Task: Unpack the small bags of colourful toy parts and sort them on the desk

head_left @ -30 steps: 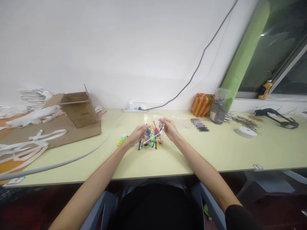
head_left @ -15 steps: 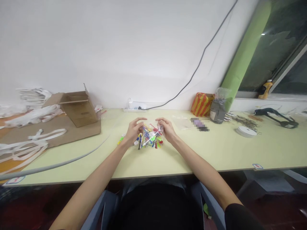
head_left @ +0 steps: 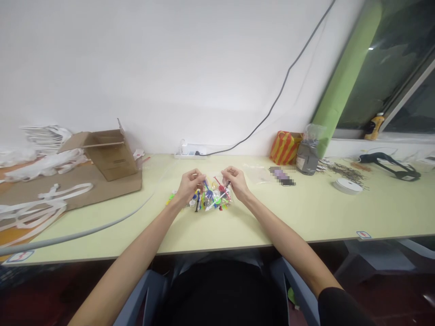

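Note:
Between my two hands is a clear plastic bag point(head_left: 216, 197) with small coloured plastic pieces showing blue, white, red, green and black. My left hand point(head_left: 190, 184) is closed in a pinch at the bag's left upper edge, beside a blue piece point(head_left: 209, 194). At the right upper edge my right hand point(head_left: 237, 182) pinches the bag too, close to a dark-tipped stick. A white stick point(head_left: 214, 202) lies slanted across the middle. More loose-looking pieces point(head_left: 193, 203) are partly hidden behind my left hand and under the bag.
On the pale table point(head_left: 210, 233) stand a cardboard box point(head_left: 113, 156) and white straps point(head_left: 50, 203) at left. A grey cable point(head_left: 112, 222) crosses the left side. To the right are a flat clear bag point(head_left: 256, 173), a striped bag point(head_left: 286, 148), a dark container point(head_left: 307, 158) and a white spool point(head_left: 348, 186).
My fingers, stretched out before, have curled in to a pinch on both hands. The bag sits slightly lower and flatter, and its blue and black pieces show more plainly.

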The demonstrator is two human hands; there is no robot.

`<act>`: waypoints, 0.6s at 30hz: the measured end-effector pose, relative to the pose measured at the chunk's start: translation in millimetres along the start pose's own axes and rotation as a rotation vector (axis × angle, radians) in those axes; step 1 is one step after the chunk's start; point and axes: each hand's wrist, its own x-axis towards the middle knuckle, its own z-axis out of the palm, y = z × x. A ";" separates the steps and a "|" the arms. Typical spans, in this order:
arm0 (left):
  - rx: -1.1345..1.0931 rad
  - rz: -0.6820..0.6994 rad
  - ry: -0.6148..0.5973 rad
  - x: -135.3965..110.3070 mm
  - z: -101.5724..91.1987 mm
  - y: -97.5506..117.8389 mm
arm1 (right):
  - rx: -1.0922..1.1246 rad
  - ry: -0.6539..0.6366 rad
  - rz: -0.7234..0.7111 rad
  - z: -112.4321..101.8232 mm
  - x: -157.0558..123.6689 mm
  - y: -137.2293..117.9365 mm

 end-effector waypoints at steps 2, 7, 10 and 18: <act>0.004 0.015 0.012 0.5 0.1 -1.5 | -0.010 -0.017 -0.022 2.3 -1.8 -2.1; -0.043 0.047 0.049 1.5 1.2 -0.1 | 0.099 -0.065 0.103 -0.3 0.6 -1.2; -0.050 0.047 0.064 2.5 1.1 1.2 | 0.147 -0.156 0.313 -7.3 4.4 1.7; 0.049 0.062 0.011 1.0 1.6 -5.2 | -0.141 -0.171 0.351 -22.1 22.3 7.4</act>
